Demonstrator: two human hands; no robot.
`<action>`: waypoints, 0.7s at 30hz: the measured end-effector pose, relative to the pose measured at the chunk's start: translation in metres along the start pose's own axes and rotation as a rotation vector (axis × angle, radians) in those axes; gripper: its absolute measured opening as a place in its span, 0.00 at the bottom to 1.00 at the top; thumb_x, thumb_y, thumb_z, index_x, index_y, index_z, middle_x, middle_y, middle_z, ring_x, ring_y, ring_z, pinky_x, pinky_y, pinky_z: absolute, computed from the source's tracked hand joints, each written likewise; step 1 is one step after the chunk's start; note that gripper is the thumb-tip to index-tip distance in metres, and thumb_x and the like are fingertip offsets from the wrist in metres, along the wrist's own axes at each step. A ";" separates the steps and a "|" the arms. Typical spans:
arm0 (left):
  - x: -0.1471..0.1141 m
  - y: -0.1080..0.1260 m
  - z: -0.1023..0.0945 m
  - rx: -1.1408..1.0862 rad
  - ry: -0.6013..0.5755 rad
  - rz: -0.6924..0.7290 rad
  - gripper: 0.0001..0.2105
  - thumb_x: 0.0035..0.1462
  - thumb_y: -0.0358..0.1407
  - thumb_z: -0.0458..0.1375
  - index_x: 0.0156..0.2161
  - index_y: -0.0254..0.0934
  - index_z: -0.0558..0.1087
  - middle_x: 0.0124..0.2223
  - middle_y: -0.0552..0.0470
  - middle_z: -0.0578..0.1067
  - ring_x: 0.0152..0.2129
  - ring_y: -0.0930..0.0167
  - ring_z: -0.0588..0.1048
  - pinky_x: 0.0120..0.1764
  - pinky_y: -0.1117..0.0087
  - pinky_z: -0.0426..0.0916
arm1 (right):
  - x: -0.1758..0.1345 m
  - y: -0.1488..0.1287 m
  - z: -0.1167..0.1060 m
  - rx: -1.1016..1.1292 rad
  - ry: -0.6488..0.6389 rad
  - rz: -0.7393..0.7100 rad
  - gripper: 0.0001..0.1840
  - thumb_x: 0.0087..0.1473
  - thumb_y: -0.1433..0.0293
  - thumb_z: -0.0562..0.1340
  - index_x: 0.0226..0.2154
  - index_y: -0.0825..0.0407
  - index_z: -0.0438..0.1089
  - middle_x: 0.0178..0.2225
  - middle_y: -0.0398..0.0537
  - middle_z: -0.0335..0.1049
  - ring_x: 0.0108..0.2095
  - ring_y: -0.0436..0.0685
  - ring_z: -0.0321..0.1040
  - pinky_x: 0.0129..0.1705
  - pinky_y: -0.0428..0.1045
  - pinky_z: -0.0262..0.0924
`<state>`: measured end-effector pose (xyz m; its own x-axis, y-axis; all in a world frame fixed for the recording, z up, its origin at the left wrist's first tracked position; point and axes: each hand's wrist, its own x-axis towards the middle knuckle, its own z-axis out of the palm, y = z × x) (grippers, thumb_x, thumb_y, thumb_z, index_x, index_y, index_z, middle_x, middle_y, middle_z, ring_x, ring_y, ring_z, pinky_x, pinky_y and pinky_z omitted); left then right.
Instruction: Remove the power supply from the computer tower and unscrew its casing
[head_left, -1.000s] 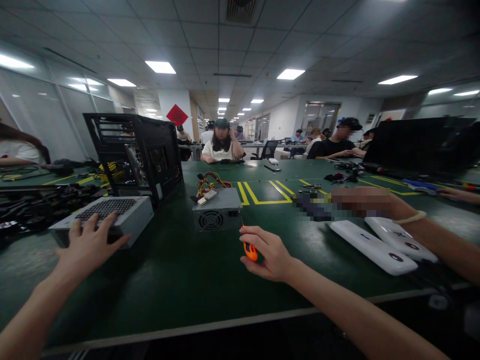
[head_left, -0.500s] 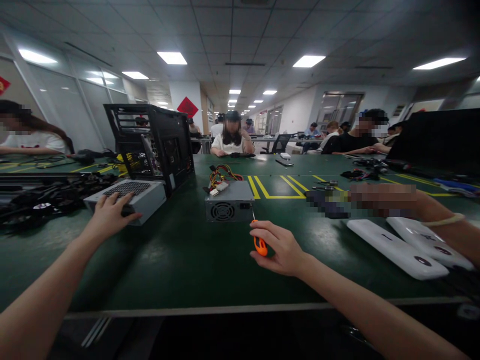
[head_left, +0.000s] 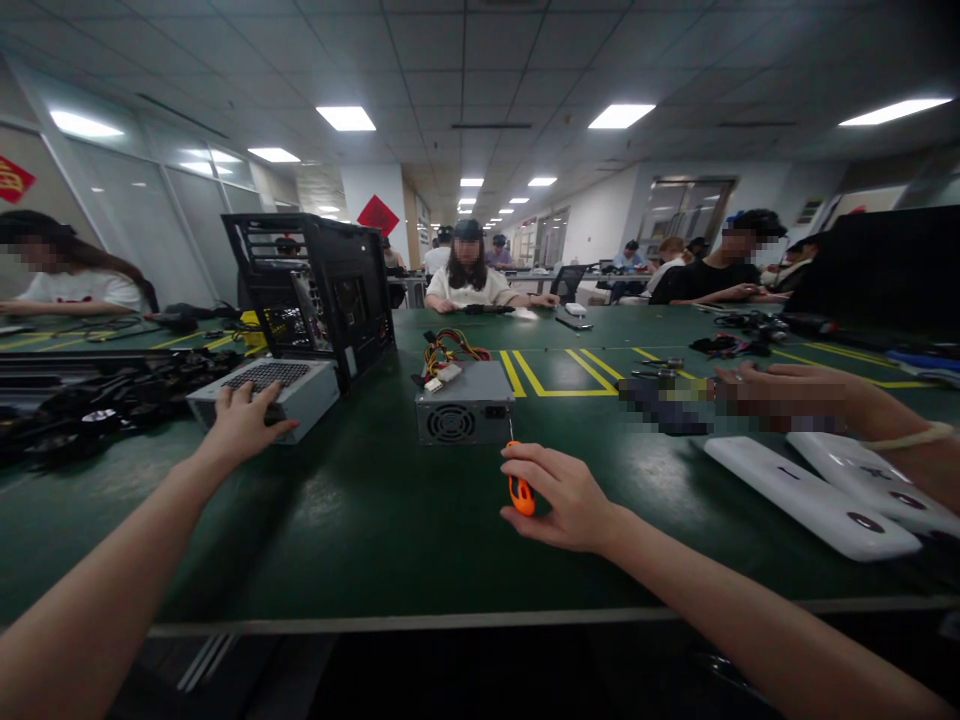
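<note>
My left hand [head_left: 241, 428] lies with spread fingers on a grey power supply [head_left: 311, 398] that has a perforated top, its thumb along the near side. In my right hand [head_left: 559, 497] is a screwdriver [head_left: 523, 494] with an orange handle, its thin shaft pointing away from me. The tip is by the right front edge of a second power supply [head_left: 465, 415], at the table's middle; whether it touches cannot be made out. This box shows a round fan grille and a power socket towards me. Its coloured wires with white connectors [head_left: 442, 377] rest on top.
A black open computer case [head_left: 352, 300] stands behind the left power supply on the green table [head_left: 360, 540]. Black parts and cables [head_left: 112, 400] are heaped at left. White devices [head_left: 810, 497] lie at right, beside another person's hand [head_left: 862, 400]. Another person [head_left: 472, 275] sits opposite.
The whole view has shifted slightly. The person opposite has lowered a raised arm to the table. My hands keep nearly the same places at the two power supplies.
</note>
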<state>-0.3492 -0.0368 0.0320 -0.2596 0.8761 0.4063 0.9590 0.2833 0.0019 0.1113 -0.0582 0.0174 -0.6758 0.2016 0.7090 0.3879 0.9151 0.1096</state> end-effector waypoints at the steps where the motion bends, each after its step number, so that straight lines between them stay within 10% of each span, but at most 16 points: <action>1: 0.000 -0.001 -0.001 0.031 -0.014 -0.002 0.32 0.51 0.45 0.51 0.58 0.30 0.53 0.59 0.31 0.53 0.56 0.50 0.48 0.52 0.56 0.43 | 0.000 0.000 -0.002 -0.005 0.002 0.003 0.18 0.49 0.62 0.58 0.42 0.54 0.61 0.42 0.55 0.67 0.36 0.56 0.68 0.34 0.50 0.64; 7: -0.012 0.017 -0.013 0.026 0.007 -0.103 0.32 0.53 0.52 0.44 0.60 0.39 0.48 0.61 0.33 0.48 0.56 0.46 0.44 0.47 0.42 0.47 | -0.002 0.002 -0.012 0.042 0.057 0.081 0.15 0.51 0.65 0.56 0.42 0.52 0.61 0.42 0.53 0.67 0.38 0.55 0.68 0.36 0.50 0.64; 12: -0.054 0.110 -0.030 -0.317 0.252 0.245 0.23 0.55 0.43 0.45 0.54 0.35 0.59 0.59 0.41 0.56 0.57 0.62 0.52 0.54 0.57 0.49 | -0.002 0.004 -0.010 0.032 0.105 0.127 0.11 0.51 0.70 0.57 0.40 0.51 0.61 0.40 0.51 0.67 0.38 0.54 0.68 0.37 0.50 0.64; 16: -0.091 0.202 -0.032 -0.913 -0.257 0.369 0.15 0.55 0.39 0.48 0.47 0.39 0.65 0.46 0.46 0.70 0.41 0.69 0.71 0.43 0.65 0.66 | -0.003 0.003 -0.011 0.036 0.129 0.128 0.11 0.50 0.72 0.57 0.40 0.51 0.60 0.40 0.51 0.67 0.38 0.54 0.67 0.37 0.51 0.65; 21: -0.093 0.274 -0.021 -1.383 -0.706 0.183 0.12 0.56 0.33 0.45 0.44 0.36 0.65 0.45 0.42 0.72 0.38 0.71 0.73 0.38 0.68 0.69 | -0.005 0.005 -0.015 0.037 0.140 0.131 0.12 0.50 0.73 0.57 0.40 0.51 0.60 0.40 0.52 0.67 0.38 0.55 0.67 0.38 0.51 0.65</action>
